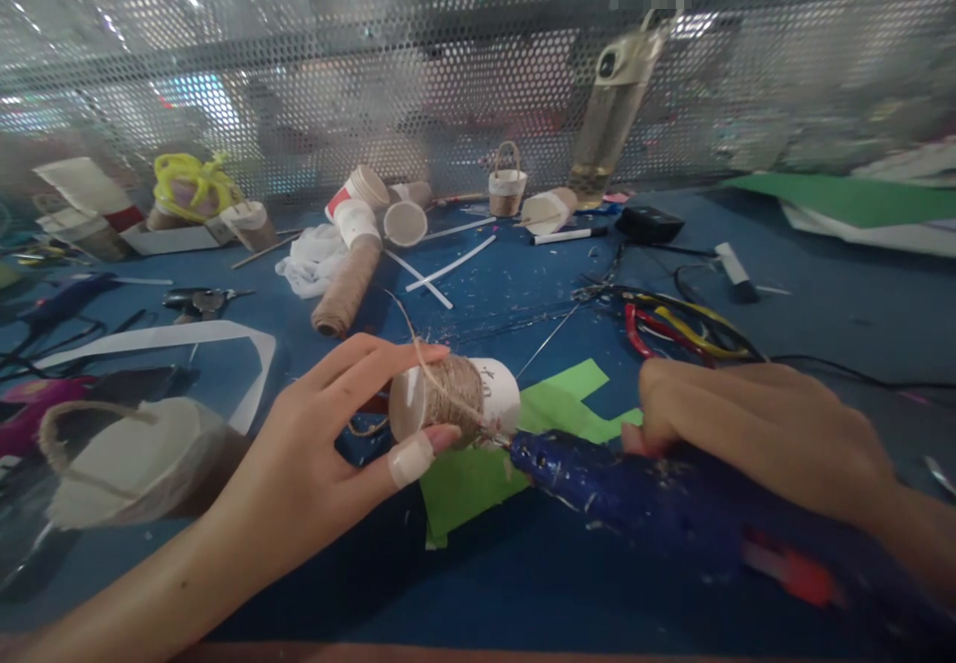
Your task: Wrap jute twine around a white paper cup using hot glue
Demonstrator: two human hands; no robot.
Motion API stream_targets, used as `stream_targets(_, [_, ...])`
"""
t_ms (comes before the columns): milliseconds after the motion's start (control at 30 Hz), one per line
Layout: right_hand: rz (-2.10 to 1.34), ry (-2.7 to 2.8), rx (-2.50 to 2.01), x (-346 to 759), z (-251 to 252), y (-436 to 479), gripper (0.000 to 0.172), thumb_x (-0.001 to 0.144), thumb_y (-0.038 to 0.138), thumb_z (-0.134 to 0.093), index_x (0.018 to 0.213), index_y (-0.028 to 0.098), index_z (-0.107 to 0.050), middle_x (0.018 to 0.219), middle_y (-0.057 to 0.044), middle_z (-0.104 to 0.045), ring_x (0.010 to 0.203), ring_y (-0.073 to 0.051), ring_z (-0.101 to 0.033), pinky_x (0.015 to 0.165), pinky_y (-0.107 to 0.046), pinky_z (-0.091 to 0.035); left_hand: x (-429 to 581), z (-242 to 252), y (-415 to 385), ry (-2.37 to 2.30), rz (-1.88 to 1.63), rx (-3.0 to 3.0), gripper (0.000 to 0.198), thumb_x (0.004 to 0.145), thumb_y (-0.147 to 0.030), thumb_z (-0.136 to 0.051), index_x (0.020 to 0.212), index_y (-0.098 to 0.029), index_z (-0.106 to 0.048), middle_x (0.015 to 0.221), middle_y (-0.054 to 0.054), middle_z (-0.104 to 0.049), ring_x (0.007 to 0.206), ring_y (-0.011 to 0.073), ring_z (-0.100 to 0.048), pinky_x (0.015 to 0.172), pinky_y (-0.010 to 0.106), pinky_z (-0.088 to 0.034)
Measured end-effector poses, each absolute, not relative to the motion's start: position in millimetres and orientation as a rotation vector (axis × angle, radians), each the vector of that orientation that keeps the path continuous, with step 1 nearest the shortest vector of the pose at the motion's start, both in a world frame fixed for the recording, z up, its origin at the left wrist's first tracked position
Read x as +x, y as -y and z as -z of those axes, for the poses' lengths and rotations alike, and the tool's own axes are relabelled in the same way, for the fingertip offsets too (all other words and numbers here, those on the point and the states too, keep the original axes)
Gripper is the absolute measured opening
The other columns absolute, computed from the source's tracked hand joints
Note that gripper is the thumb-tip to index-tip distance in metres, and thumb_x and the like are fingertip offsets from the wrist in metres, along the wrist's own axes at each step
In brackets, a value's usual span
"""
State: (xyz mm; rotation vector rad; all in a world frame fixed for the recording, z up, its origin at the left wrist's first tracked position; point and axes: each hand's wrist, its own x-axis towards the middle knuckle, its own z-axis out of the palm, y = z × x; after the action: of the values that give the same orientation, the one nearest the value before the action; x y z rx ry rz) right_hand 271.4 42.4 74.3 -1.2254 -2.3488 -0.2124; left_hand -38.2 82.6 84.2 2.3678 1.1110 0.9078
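Note:
Between the thumb and fingers of my left hand [336,414] lies a small paper cup [500,399] on its side, partly wrapped in brown twine [454,391]. A loose end of the twine rises from the wrap above my fingers. My right hand [754,424] is closed round a blue hot glue gun [627,489]. The gun's nozzle points left and meets the twine near the cup's lower edge. Under the cup is a piece of green paper [474,494]. A white wrap covers part of my left thumb.
A twine roll [348,290] and white paper strips [452,265] lie beyond the cup. Pliers [672,330] and cables are at right. A larger cup with a twine handle [149,464] lies at left. A bottle [616,110] stands by the perforated metal screen [448,66].

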Motion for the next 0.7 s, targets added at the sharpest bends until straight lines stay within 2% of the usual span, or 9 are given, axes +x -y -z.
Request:
stream_targets(200, [0.206,2.378,-1.151,281,-72,-46,0.018,0.094,0.016,-0.039,0.082,0.029,-0.036,0.07,0.006,-0.05,0.054,-0.015,-0.05,0.056,-0.035,-0.03,-38,-85,-82,-1.108,-0.89,2.375,0.036,0.1,-0.047,-0.073,0.134,-0.037,-0.068,0.122,0.002,-0.073,0.096,0.0178,-0.074,0.08,0.028,-0.066])
stream_targets(333, [0.243,2.289,-1.273,276,-75,-43,0.023,0.09,0.008,-0.039,0.079,0.028,-0.032,0.068,0.005,-0.053,0.056,-0.015,-0.052,0.058,-0.035,-0.033,-38,-86,-82,-1.129,-0.87,2.389,0.037,0.099,-0.047,-0.073,0.134,-0.035,-0.068,0.125,0.002,-0.073,0.098,0.0205,-0.075,0.085,0.033,-0.067])
stream_targets(467, [0.255,2.314,-1.272,270,-76,-41,0.025,0.089,0.007,-0.038,0.076,0.028,-0.038,0.067,0.004,-0.054,0.055,-0.016,-0.049,0.058,-0.037,-0.031,-39,-84,-82,-1.143,-0.883,2.413,0.037,0.099,-0.048,-0.073,0.135,-0.036,-0.068,0.123,0.003,-0.073,0.096,0.0213,-0.075,0.086,0.036,-0.067])
stream_targets(567, [0.263,2.345,-1.24,272,-77,-40,0.024,0.091,0.011,-0.039,0.074,0.028,-0.037,0.065,0.004,-0.053,0.052,-0.016,-0.043,0.056,-0.037,-0.03,-41,-83,-82,-1.13,-0.879,2.409,0.039,0.1,-0.046,-0.073,0.137,-0.039,-0.066,0.126,0.001,-0.072,0.097,0.0199,-0.075,0.084,0.033,-0.067])
stream_targets(700, [0.256,2.326,-1.24,277,-76,-42,0.02,0.094,0.015,-0.037,0.079,0.028,-0.038,0.069,0.003,-0.054,0.056,-0.016,-0.05,0.057,-0.035,-0.031,-41,-82,-82,-1.106,-0.871,2.386,0.038,0.1,-0.044,-0.073,0.138,-0.043,-0.065,0.128,-0.001,-0.071,0.099,0.0179,-0.074,0.082,0.028,-0.066])
